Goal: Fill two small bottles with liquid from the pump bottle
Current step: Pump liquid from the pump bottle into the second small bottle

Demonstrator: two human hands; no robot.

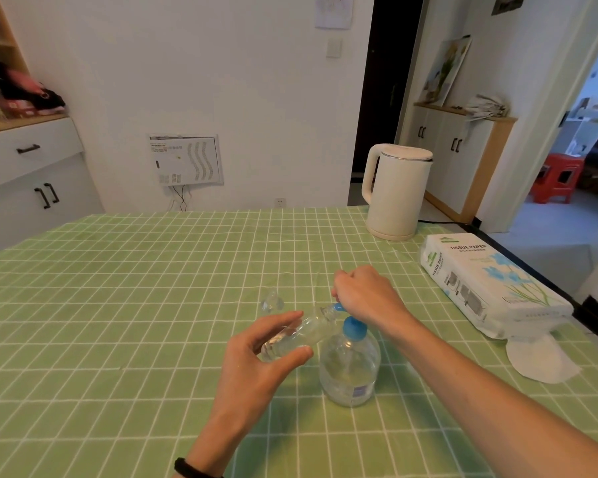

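Green checked cloth covers the worktop [118, 305], which stands in a white-walled room with cabinets at both sides. Near the middle of the cloth stands the pump bottle [349, 367], clear, upright, blue at the collar, part full of clear liquid. The right hand [363, 294] rests closed over the pump head just above that bottle, its fingers curled around the blue top and pressing on it. The left hand [266, 350] is just left of the pump bottle and holds a small clear bottle [297, 334] between thumb and fingers, tilted almost on its side, with its open neck right at the blue spout [337, 308]. A little clear liquid shows inside it. Beyond the pump bottle and slightly left, a small clear item [271, 300] sits apart on the cloth; what it is cannot be told. Far behind the pump bottle to the right stands a white kettle [394, 191], and nearer on the right lies a pack of tissue paper [491, 284].
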